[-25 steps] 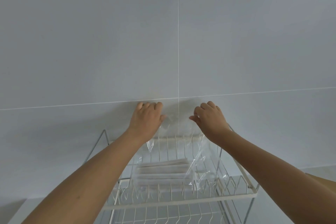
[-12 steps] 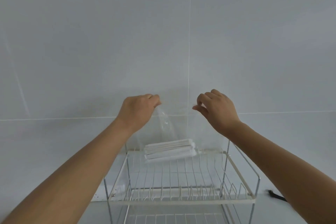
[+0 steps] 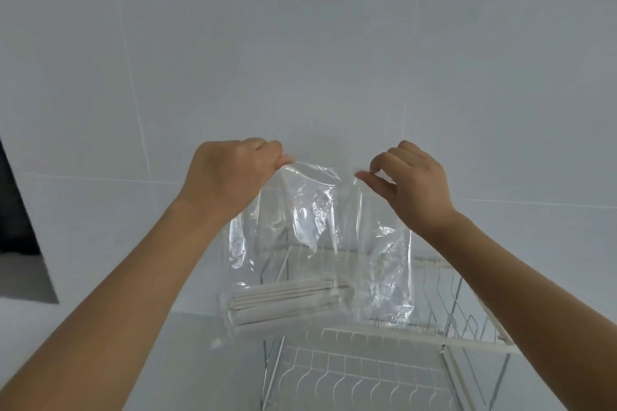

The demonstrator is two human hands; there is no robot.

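Note:
A clear plastic bag (image 3: pixel 317 220) hangs in the air between my hands, above and to the left of a white wire dish rack (image 3: pixel 384 374). My left hand (image 3: pixel 230 173) pinches the bag's top left corner. My right hand (image 3: pixel 410 180) pinches its top right corner between thumb and forefinger. A flat stack of white pieces (image 3: pixel 287 300) lies in the bottom of the bag. The bag's lower edge hangs close to the rack's left rim; whether it touches is unclear.
A pale tiled wall (image 3: pixel 300 43) fills the background. The rack stands on a light counter (image 3: pixel 193 360). A dark opening (image 3: pixel 16 227) shows at the far left edge.
Both hands have lifted the bag with the white stack up out of the rack's top tier and toward the left. The view has shifted so the rack now sits at lower right.

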